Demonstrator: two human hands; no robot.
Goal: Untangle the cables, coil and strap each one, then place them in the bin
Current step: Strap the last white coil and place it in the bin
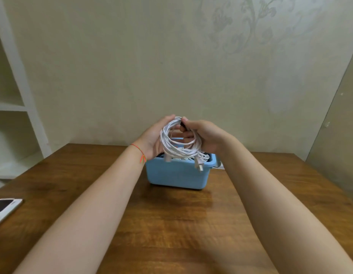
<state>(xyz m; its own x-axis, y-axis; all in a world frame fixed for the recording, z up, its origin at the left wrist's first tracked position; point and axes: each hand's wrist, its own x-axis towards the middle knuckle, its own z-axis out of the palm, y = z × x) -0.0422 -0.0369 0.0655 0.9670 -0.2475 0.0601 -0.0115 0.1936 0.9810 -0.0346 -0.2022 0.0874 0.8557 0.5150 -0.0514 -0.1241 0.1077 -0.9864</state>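
Above a light-blue rectangular plastic bin (179, 176), a coiled white power cable (179, 143) is held up w/ both arms stretched fwd. L hand (153, 140) is cupped around the coil's left side, fingers curled behind it; R hand (203, 136) grips the top right, thumb and fingers pinched on a dark strap (184, 125). Two white plugs dangle over the bin's rim; more white cable lies inside. A brown wooden table (171, 224) carries the bin; a white phone (3, 209) lies at far left.

White coiled cable (179, 143) with dangling plug, above light-blue bin (177, 175) holding more cables.
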